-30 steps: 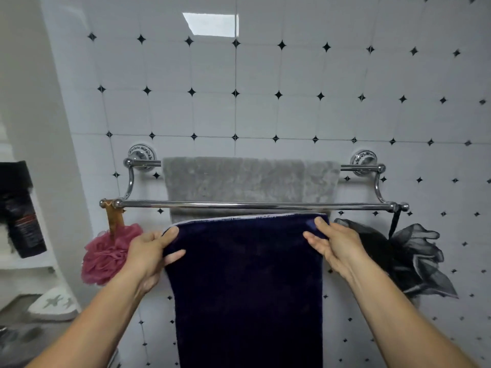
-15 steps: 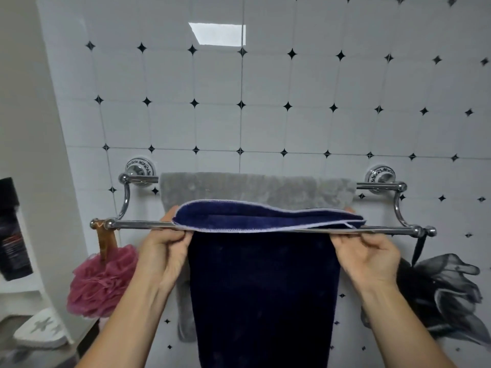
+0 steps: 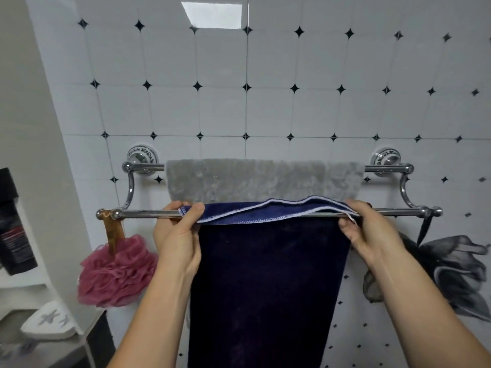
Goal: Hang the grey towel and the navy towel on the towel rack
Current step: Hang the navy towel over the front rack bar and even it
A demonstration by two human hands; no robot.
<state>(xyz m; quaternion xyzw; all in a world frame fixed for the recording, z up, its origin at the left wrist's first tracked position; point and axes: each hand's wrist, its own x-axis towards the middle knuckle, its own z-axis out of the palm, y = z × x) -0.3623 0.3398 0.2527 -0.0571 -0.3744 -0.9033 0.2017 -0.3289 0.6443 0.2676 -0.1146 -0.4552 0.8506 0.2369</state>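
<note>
1. Chrome towel rack (image 3: pixel 148 214): one, fixed to the white tiled wall (image 3: pixel 292 112) by two round mounts. It has two bars, the rear one higher and the front one lower.
2. Towels: two.
   - The grey towel (image 3: pixel 247 179) is draped over the rear bar and spread out between the mounts.
   - The navy towel (image 3: pixel 268 288) is at the front bar. Its white-stitched top edge is folded over the bar, and the long part hangs straight down in front, past the bottom of the view.
3. Hands: two, both at the front bar, one at each top corner of the navy towel.
4. Left hand (image 3: pixel 178 243): the thumb lies on top of the left corner and the fingers are curled behind the bar. It pinches the corner in a narrow grip.
5. Right hand (image 3: pixel 369 232): the fingers are curled round the right corner at the bar, holding the cloth in a closed grip.
6. Bath puffs: two.
   - The pink puff (image 3: pixel 117 272) hangs from the left end of the front bar on a brown strap.
   - The dark puff (image 3: pixel 457 269) hangs from the right end on a dark cord.
7. Far left: one dark bottle (image 3: pixel 13 229) on a shelf, and one white dish (image 3: pixel 50 321) with star marks lower down.
</note>
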